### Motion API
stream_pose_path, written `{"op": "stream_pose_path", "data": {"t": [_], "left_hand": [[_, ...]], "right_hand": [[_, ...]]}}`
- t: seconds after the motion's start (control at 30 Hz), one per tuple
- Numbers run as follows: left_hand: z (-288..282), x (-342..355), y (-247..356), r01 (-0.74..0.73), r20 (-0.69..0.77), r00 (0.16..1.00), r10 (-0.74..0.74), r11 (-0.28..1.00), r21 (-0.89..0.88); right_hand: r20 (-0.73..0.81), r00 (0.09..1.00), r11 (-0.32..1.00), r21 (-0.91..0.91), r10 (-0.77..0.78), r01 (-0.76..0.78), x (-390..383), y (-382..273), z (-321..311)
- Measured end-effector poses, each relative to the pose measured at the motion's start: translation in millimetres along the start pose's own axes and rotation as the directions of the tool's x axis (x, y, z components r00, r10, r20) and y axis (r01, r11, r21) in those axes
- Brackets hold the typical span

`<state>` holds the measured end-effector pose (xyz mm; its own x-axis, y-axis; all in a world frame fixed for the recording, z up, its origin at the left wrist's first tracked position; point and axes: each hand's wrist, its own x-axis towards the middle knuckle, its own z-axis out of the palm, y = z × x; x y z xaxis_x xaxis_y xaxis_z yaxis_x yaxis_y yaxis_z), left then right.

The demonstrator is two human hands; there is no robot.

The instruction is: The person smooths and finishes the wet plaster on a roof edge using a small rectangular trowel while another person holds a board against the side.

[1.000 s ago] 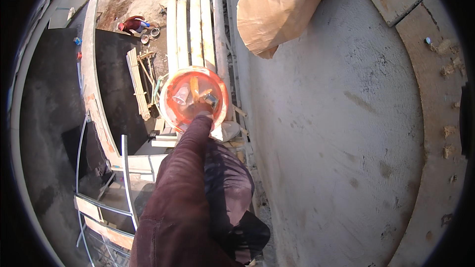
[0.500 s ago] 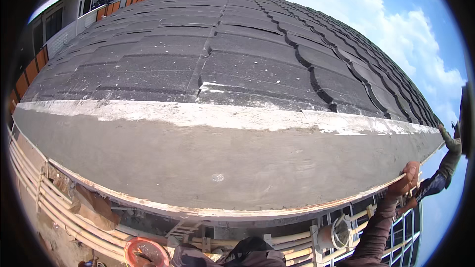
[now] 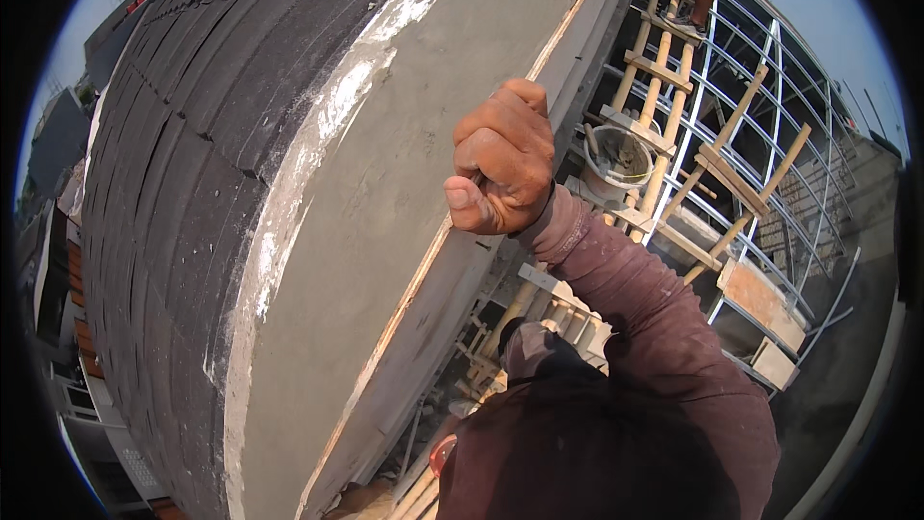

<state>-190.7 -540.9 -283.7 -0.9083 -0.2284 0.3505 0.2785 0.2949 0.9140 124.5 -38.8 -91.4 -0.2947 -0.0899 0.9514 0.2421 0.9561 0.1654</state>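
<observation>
My right hand (image 3: 505,159) is closed in a fist over the wooden strip (image 3: 395,327) along the outer edge of the band of grey mortar (image 3: 337,270). Its thumb presses toward the mortar side, and the dusty maroon sleeve reaches back toward my body. The mortar looks smooth, with a rough white strip (image 3: 279,241) between it and the dark roof tiles (image 3: 173,260). My left hand is out of view.
Beyond the edge, bamboo scaffolding (image 3: 664,67) holds a bucket (image 3: 616,169) with grey mortar inside and a tool handle at its rim. A co-worker's leg (image 3: 705,0) stands farther along. Metal framing (image 3: 770,87) lies to the right. Part of a red bucket (image 3: 443,455) shows below.
My view has swung to the right and tilted, so the edge now runs diagonally. My right hand, still on the edge, appears nearer the middle. The co-worker shows only by the legs now.
</observation>
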Motion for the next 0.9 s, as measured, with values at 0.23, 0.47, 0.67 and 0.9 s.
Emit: {"op": "stream_pose_path", "data": {"t": [0.23,0.47,0.67,0.9], "left_hand": [[-1,20,111,-0.148,0.079,0.981,0.175,0.951,-0.272],[75,16,120,0.021,0.281,0.952,0.120,0.892,-0.452],[120,-40,160,0.139,0.380,0.923,0.060,0.869,-0.476],[133,-58,162,-0.201,0.338,0.898,0.281,0.947,-0.252]], "right_hand": [[-0.247,0.958,0.986,0.043,-0.144,0.160,-10,16,29],[-0.210,0.960,0.983,-0.066,-0.183,0.173,3,18,16],[-0.364,0.931,1.000,0.021,0.013,-0.006,-7,5,41],[-0.341,0.940,0.998,0.062,0.007,0.015,-7,4,36]]}}
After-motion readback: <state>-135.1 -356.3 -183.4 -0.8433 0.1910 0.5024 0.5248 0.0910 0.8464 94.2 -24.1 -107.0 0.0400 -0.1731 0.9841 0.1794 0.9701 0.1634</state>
